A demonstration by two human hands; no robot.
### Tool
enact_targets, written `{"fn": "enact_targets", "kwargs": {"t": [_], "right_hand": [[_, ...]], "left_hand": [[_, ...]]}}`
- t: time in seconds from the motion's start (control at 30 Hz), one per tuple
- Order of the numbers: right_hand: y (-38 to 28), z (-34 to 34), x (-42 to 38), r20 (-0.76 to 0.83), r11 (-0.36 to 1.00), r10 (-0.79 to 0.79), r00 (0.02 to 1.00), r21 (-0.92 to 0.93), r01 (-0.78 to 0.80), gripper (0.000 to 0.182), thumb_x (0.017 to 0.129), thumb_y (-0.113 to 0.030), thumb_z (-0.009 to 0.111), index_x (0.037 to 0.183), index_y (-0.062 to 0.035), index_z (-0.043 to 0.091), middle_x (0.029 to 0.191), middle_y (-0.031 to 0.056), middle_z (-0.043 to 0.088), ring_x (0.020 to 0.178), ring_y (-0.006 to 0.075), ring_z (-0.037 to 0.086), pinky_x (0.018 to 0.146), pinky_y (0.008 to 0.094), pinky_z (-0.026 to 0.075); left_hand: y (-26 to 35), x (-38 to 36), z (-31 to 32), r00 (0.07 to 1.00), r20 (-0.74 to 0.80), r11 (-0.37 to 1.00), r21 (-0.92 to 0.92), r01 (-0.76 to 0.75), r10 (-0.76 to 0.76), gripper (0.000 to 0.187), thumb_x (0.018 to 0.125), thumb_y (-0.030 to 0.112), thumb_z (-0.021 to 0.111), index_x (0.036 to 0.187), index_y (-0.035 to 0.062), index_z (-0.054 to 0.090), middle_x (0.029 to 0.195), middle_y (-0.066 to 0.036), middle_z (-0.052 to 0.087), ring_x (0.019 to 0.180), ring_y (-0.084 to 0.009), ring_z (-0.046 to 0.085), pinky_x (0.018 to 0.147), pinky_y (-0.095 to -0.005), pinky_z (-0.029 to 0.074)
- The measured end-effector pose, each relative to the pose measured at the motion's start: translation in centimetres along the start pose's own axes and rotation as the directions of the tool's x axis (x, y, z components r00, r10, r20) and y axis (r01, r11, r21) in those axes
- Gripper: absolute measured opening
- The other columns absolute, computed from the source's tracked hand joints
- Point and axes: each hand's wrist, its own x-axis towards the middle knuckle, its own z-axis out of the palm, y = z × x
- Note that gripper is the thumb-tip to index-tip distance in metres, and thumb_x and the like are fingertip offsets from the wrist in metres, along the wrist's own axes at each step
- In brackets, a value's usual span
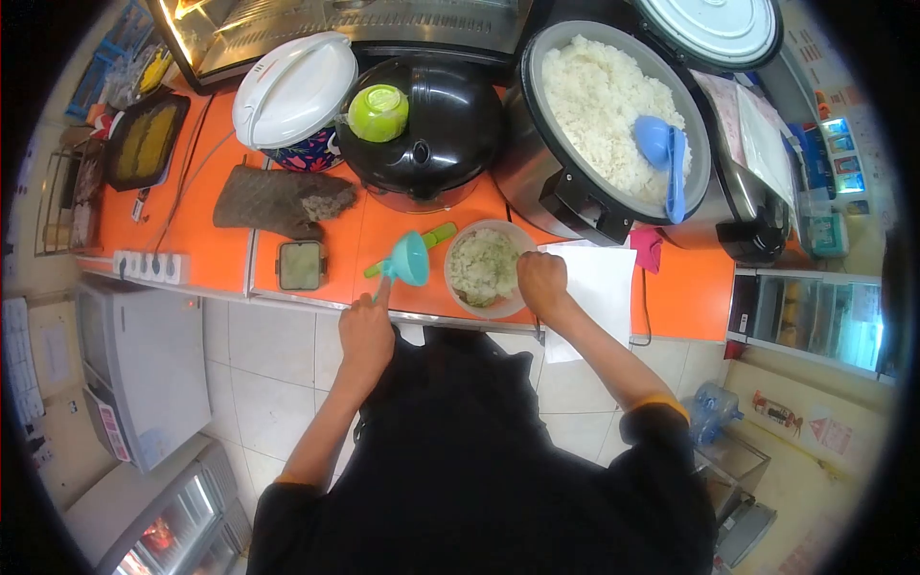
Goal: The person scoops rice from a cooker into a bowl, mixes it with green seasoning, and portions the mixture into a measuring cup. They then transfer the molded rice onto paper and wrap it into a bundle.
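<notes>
On the orange desk (685, 299), a pale bowl (514, 234) of rice mixed with green bits (484, 266) is set at the near edge. At its right rim the right hand (543, 284) is clenched; whether anything is gripped inside the fist cannot be told. To the bowl's left, a teal scoop (412, 261) is met by the extended index finger of the left hand (366, 328); whether it is grasped cannot be told. A green utensil (441, 234) is seen just beyond the scoop. Farther left, a small container (302, 266) is placed near a grey cloth (259, 201). White paper (604, 292) is laid right of the bowl, and a large rice cooker (516, 144) is stood on the far right.
</notes>
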Motion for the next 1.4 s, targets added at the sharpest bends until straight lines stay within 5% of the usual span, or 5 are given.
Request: {"fn": "enact_targets", "kwargs": {"t": [0.37,0.63,0.9,1.2,1.4], "right_hand": [[1.4,2.7,2.1,0.19,0.835,0.133,0.973,0.506,-0.213,0.028,0.092,-0.032,0.054,0.093,-0.0077,0.068,0.086,0.011,0.069,0.082,0.0295,0.069,0.07,0.0397,0.054],[-1.9,2.6,4.1,0.082,0.994,0.073,0.994,0.071,-0.079,0.026,0.084,-0.031,0.064,0.089,-0.0056,0.066,0.075,0.0101,0.067,0.074,0.0227,0.069,0.062,0.0328,0.054],[-0.8,3.7,5.3,0.044,0.956,-0.044,0.998,0.291,0.03,0.024,0.084,-0.026,0.064,0.084,-0.0017,0.065,0.078,0.0134,0.067,0.072,0.0273,0.068,0.064,0.0367,0.054],[-1.7,2.6,6.2,-0.013,0.843,-0.057,0.998,0.535,0.055,0.047,0.088,-0.03,0.061,0.124,-0.0006,0.056,0.083,0.0166,0.068,0.075,0.0306,0.067,0.065,0.0405,0.053],[-1.6,4.4,5.5,-0.012,0.743,-0.146,0.989,0.659,0.117,0.036,0.091,-0.033,0.057,0.118,-0.0103,0.063,0.095,0.016,0.068,0.084,0.0325,0.066,0.074,0.0415,0.051]], "left_hand": [[2.2,2.8,3.1,0.978,-0.199,0.988,-0.129,-0.088,0.062,0.037,0.088,0.022,0.061,0.123,0.0113,0.06,0.082,-0.016,0.059,0.067,-0.0285,0.061,0.058,-0.0399,0.05],[2.1,4.9,7.4,0.98,-0.113,0.872,-0.481,0.089,-0.162,0.036,0.09,0.018,0.057,0.125,0.0127,0.06,0.086,-0.022,0.057,0.065,-0.0342,0.06,0.06,-0.0437,0.05],[2.8,6.0,6.2,0.942,0.059,0.693,-0.662,0.286,-0.332,0.037,0.082,0.043,0.07,0.101,0.012,0.074,0.086,-0.017,0.054,0.073,-0.0315,0.061,0.066,-0.0404,0.05],[3.0,6.1,6.4,0.949,0.108,0.686,-0.667,0.29,-0.296,0.03,0.078,0.038,0.075,0.094,0.0126,0.076,0.082,-0.014,0.052,0.07,-0.0298,0.058,0.065,-0.0391,0.049],[2.8,6.3,6.3,0.947,0.138,0.658,-0.689,0.303,-0.291,0.03,0.077,0.039,0.075,0.092,0.0129,0.076,0.084,-0.016,0.054,0.074,-0.0315,0.059,0.067,-0.0398,0.049]]}}
